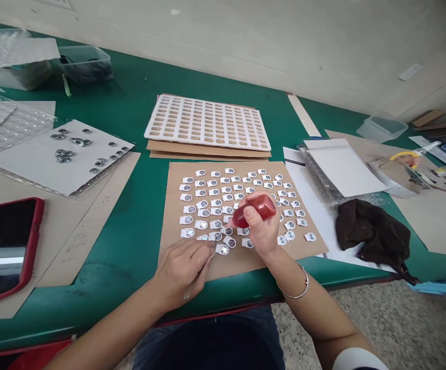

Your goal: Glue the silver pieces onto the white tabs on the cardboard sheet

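My right hand [266, 234] is closed around a small glossy red bottle [259, 209], held tilted above a brown cardboard sheet [303, 241]. Pinched in my left hand [184, 264] is a thin metal tool [189, 292] that looks like tweezers; its tip is close to the small round metal pieces near the sheet's front edge. Many such pieces on white paper tabs [223, 250] lie in rough rows across the cardboard. Some are hidden behind my right hand and the bottle, whose nozzle end I cannot make out.
Behind the cardboard lies a white grid tray [207, 123] on cardboard. Loose metal pieces rest on a white sheet [53, 164] at left, near a red-cased phone [4, 252]. Dark cloth [369, 231] and a plastic-wrapped white stack [346, 167] are at right.
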{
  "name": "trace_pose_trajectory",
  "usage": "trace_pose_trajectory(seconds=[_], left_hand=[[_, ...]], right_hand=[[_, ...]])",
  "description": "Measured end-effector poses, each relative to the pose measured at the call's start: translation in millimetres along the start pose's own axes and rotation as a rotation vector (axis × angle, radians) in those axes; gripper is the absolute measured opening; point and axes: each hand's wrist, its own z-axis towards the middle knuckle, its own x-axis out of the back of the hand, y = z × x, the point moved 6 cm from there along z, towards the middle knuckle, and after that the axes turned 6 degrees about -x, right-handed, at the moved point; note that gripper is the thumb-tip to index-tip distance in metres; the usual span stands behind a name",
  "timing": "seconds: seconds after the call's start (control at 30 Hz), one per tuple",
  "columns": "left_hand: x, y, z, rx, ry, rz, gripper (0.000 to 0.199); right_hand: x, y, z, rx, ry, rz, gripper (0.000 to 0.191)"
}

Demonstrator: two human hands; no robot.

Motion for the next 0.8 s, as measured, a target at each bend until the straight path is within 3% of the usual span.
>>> trace_pose_trajectory(seconds=[0.37, 0.53, 0.8], left_hand=[[-6.7, 9, -1, -0.047, -0.076, 0.14, 0.014], [-9.0, 26, 5, -0.165, -0.08, 0.311, 0.02], [-10.2, 29, 4, -0.185, -0.118, 0.336, 0.023]], right_hand=[[-7, 8, -4, -0.019, -0.069, -0.243, 0.028], [-14, 3, -4, 0.073, -0.091, -0.478, 0.029], [-22, 2, -4, 0.128, -0.135, -0.555, 0.03]])
